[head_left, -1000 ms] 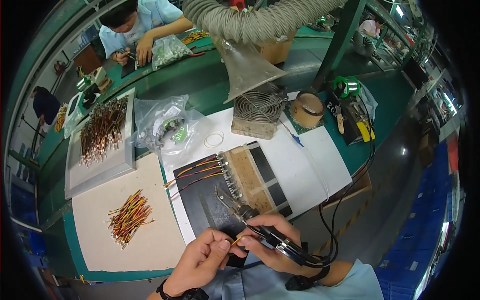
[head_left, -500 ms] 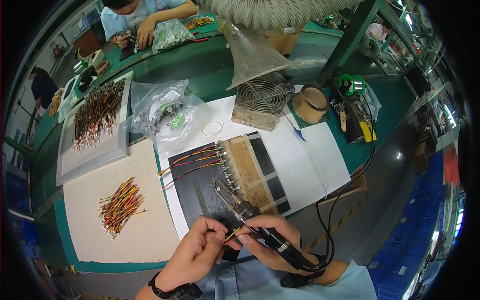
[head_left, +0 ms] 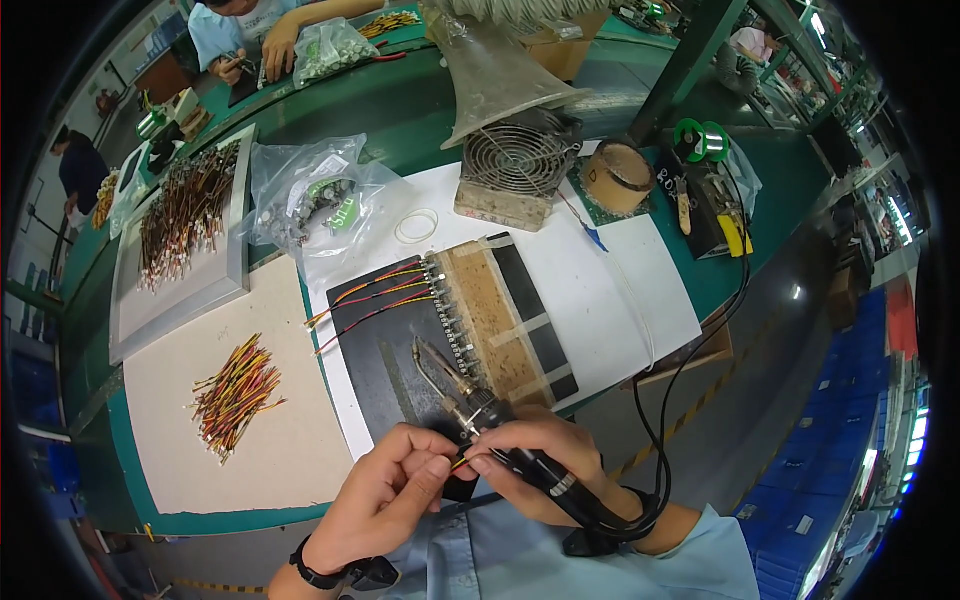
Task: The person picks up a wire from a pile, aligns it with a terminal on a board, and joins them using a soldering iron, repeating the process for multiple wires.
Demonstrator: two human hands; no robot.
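Here, low in the centre of the frame, a short yellow wire (head_left: 458,463) is pinched between the left hand (head_left: 385,497) and the right hand (head_left: 535,462). The right grip also clasps a black soldering iron (head_left: 500,440), tip over the black mat (head_left: 400,365). Loose wires (head_left: 232,393) lie left on the desk (head_left: 140,510).

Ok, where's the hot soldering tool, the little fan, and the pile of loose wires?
soldering iron (head_left: 520,462), head view, on its black handle in the right hand.
fan (head_left: 517,160), head view, on its round wire grille.
pile of loose wires (head_left: 233,393), head view, on the middle of the heap.
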